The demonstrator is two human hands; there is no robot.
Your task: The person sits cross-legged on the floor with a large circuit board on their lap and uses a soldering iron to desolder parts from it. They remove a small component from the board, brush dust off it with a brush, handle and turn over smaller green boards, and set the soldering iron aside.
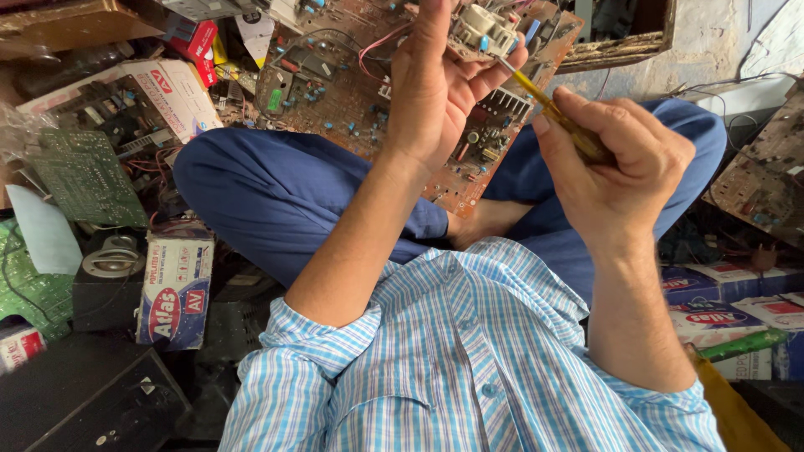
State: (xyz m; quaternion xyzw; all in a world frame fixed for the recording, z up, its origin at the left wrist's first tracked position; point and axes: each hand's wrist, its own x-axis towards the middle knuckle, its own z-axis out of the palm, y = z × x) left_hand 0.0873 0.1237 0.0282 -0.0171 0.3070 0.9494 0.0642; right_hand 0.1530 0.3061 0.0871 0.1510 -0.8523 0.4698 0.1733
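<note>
Screwdriver (pixel 559 115) with a translucent yellow handle sits clenched in the right hand (pixel 615 172), its thin metal shaft angled up and to the left so that the tip meets the small white plastic component (pixel 484 29) near the top of the view. That component is gripped in the left hand (pixel 440 79), which is raised with the thumb along one side and the fingers curled around the other; a pink wire (pixel 374 46) loops out from beside the palm. Both hands hover above a large brown circuit board (pixel 352 92) studded with small blue and black parts, which lies tilted across the person's crossed legs in blue trousers (pixel 276 197). A bare foot (pixel 486 219) shows between the knees. The person wears a light blue checked shirt (pixel 469 360) with sleeves rolled to the elbow. To the left lie a green circuit board (pixel 84 180), a printed cardboard box (pixel 176 285) and a dark speaker-like unit (pixel 109 268), crowded together on the floor. To the right sit more flat printed boxes (pixel 729 314), a green-handled tool (pixel 745 343) resting on them, and another brown board (pixel 762 172) leaning near the wall.
</note>
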